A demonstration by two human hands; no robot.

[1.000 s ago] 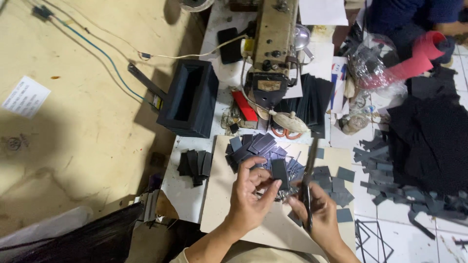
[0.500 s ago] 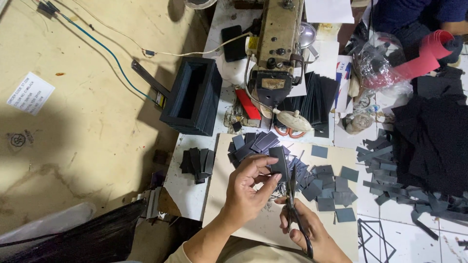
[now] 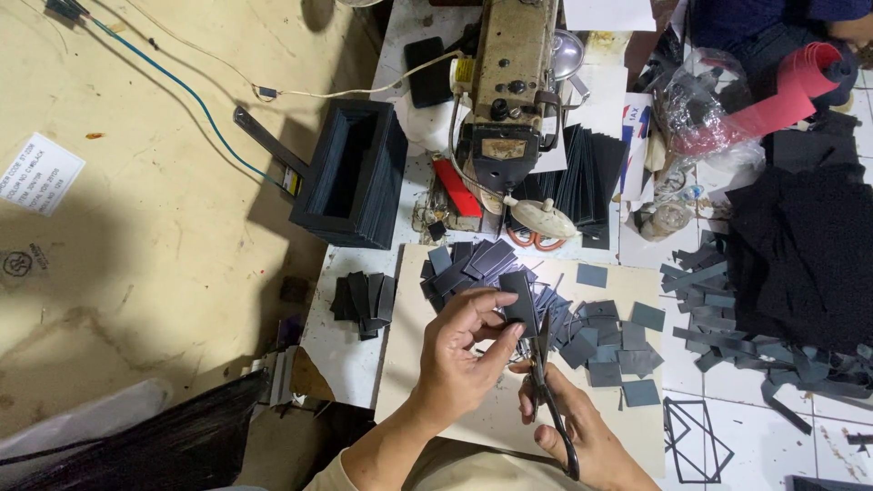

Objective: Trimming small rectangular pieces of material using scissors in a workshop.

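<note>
Looking down from a head-worn camera, a person sits at a cluttered work table and trims small dark pieces. Their left hand (image 3: 464, 350) pinches one dark rectangular piece (image 3: 519, 305) between thumb and fingertips, lifting it just above a pale board (image 3: 409, 364) so its lower edge meets the scissors (image 3: 548, 391). Their right hand (image 3: 582, 436) has its fingers closed through the scissor handles, blades pointing up toward the piece; how far the blades are apart cannot be told. A loose heap of similar dark pieces (image 3: 473, 264) lies just beyond the hands, within easy reach, and flatter cut squares (image 3: 618, 350) are spread to the right on the board, apparently sorted apart. A small stack of dark pieces (image 3: 364, 300) sits off the board to the left. Behind stands an old sewing machine (image 3: 509, 100), beside it a black open box (image 3: 350, 173), and dark fabric strips (image 3: 727, 318) trail at far right.
</note>
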